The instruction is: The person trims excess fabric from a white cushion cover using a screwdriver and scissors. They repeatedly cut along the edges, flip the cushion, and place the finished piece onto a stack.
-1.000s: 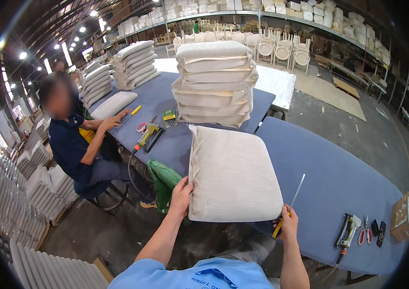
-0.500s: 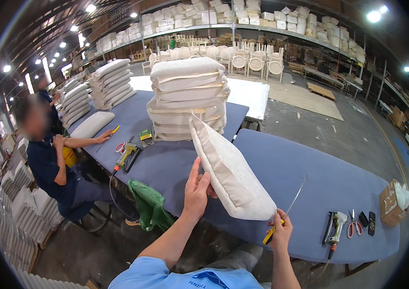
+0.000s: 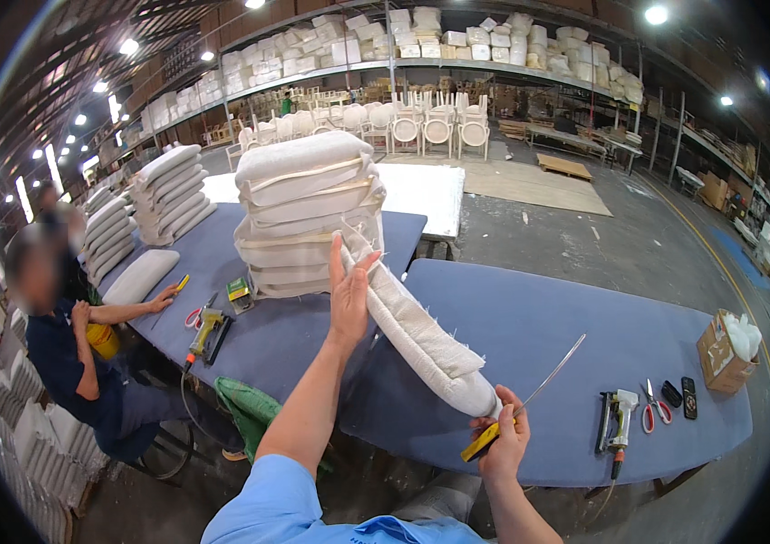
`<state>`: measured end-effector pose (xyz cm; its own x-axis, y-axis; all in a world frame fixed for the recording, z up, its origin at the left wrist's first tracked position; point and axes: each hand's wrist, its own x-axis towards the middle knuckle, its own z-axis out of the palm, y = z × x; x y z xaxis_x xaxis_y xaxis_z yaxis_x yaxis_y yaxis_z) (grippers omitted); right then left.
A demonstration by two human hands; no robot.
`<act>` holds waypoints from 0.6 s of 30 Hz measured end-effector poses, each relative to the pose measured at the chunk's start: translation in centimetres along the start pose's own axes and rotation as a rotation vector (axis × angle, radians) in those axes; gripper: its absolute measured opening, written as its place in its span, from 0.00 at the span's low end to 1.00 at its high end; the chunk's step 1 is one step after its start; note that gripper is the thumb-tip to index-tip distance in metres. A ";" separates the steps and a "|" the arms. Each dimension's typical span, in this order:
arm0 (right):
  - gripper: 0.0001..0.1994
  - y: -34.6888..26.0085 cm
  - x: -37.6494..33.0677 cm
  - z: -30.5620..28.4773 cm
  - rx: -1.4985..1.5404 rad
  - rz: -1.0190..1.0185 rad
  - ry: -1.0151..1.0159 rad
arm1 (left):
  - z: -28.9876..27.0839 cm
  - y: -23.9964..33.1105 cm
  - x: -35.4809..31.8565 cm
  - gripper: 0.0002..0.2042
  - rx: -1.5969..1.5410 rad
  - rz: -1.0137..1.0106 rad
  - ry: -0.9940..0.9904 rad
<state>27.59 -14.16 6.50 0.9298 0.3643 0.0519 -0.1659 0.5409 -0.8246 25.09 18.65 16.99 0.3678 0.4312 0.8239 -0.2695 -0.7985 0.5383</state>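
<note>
A white padded seat cushion (image 3: 421, 331) is tilted on its edge above the blue table, its fabric edge frayed. My left hand (image 3: 348, 295) grips its far upper end, with the thumb over the fabric and the fingers upright along the side. My right hand (image 3: 504, 440) holds a yellow-handled tool (image 3: 483, 442) with a long thin metal shaft that points up and away to the right. Fingers of that hand also touch the cushion's near end. Behind my left hand rises a stack of similar cushions (image 3: 299, 195).
Right on the table (image 3: 530, 317) lie a staple gun (image 3: 621, 422), red-handled scissors (image 3: 654, 410), a dark handset (image 3: 689, 397) and a cardboard box (image 3: 726, 355). Another staple gun (image 3: 210, 335) and a green cloth (image 3: 247, 408) are at left. A co-worker (image 3: 63, 354) sits beyond, one hand on the table.
The cushion has turned from showing its broad face to its narrow frayed edge. My left hand has moved up toward its far end; the right still holds the tool. The view has shifted right.
</note>
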 end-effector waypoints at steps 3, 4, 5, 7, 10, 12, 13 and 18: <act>0.18 0.1 -0.4 0.3 0.004 -0.015 0.053 | 1.6 -1.4 1.7 0.30 0.032 0.103 -0.037; 0.18 0.1 -0.4 0.6 0.000 -0.025 0.071 | 2.3 -1.6 2.1 0.29 0.027 0.130 -0.073; 0.18 -0.2 -0.3 0.5 -0.011 -0.038 0.088 | 3.0 -1.7 2.4 0.29 0.017 0.156 -0.104; 0.18 -0.3 0.5 0.0 -0.039 -0.066 0.104 | 4.4 -1.9 3.4 0.27 -0.020 0.191 -0.109; 0.18 -0.2 1.3 0.3 -0.028 -0.075 0.085 | 5.0 -2.4 4.7 0.23 -0.075 0.195 0.017; 0.17 -0.3 1.6 0.0 -0.023 -0.086 0.086 | 6.4 -2.2 5.0 0.22 -0.145 0.148 0.147; 0.17 -0.3 1.7 -0.2 -0.018 -0.089 0.084 | 6.6 -2.0 5.0 0.21 -0.152 0.183 0.165; 0.16 -1.5 1.4 -0.9 -0.007 -0.093 0.152 | 7.4 0.1 4.8 0.17 -0.053 0.353 0.141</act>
<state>29.39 -15.13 7.27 0.9802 0.1936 0.0425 -0.0751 0.5610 -0.8244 33.38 17.54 19.69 0.1193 0.1896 0.9746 -0.4051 -0.8869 0.2222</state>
